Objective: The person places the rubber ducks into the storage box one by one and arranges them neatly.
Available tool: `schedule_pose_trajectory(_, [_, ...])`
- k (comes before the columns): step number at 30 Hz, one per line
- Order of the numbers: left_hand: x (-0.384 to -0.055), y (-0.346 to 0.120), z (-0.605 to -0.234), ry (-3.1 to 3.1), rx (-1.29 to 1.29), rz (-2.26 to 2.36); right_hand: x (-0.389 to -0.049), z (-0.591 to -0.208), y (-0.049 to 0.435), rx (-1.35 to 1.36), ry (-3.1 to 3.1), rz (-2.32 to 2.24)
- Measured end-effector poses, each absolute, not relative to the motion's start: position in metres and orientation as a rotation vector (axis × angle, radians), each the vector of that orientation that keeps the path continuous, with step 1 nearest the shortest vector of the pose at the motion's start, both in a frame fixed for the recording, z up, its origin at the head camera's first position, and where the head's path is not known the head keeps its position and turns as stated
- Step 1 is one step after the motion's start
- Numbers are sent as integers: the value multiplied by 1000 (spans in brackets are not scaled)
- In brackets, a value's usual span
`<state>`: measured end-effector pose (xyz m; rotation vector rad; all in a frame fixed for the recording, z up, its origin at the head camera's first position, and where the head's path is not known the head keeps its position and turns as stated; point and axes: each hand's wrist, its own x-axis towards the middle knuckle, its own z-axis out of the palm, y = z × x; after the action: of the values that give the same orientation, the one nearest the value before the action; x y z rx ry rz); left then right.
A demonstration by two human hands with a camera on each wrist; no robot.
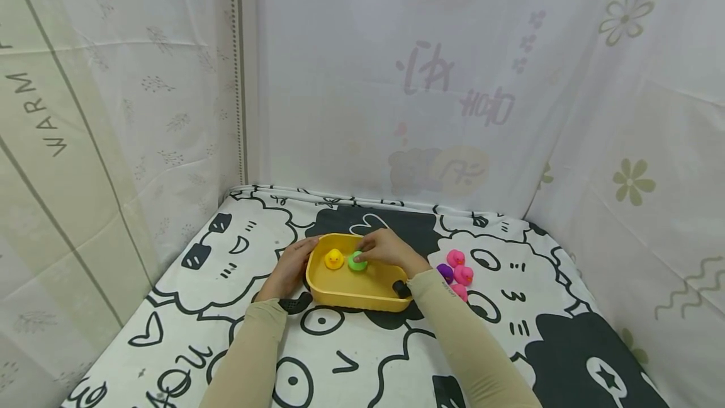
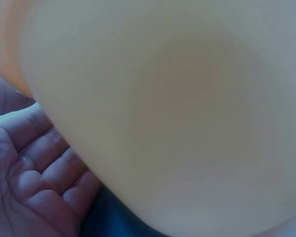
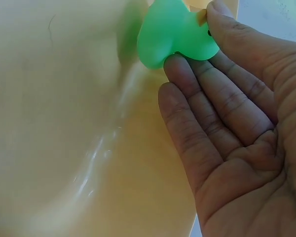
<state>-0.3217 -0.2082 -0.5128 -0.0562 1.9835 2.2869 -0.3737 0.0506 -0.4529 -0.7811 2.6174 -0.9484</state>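
Observation:
A yellow plastic tray (image 1: 362,300) stands in front of me with a yellow rubber duck (image 1: 334,259) in its left part. Beside that duck, my right hand (image 1: 391,250) pinches a green rubber duck (image 1: 357,262) between thumb and fingertips, over the tray's inside. The right wrist view shows the green duck (image 3: 175,34) at the fingertips, with the other fingers stretched out below. My left hand (image 1: 291,269) lies along the tray's left outer side, its fingers fairly straight against the wall. In the left wrist view, the tray (image 2: 187,123) hides those fingertips.
Right of the tray, several pink rubber ducks (image 1: 463,275) and a purple one (image 1: 444,272) sit clustered on the patterned cloth (image 1: 334,357). The right forearm (image 1: 464,332) partly covers this cluster. Printed curtains (image 1: 351,80) hang behind and on both sides.

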Motion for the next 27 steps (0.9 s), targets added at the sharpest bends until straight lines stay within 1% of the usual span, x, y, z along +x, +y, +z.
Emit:
schedule_pose_trajectory(13, [-321, -207, -513, 1930, -56, 2315, -372, -453, 48, -849, 2651, -826])
schedule_pose_trajectory(27, [-322, -207, -513, 1909, -61, 2326, -371, -453, 49, -810, 2643, -808])
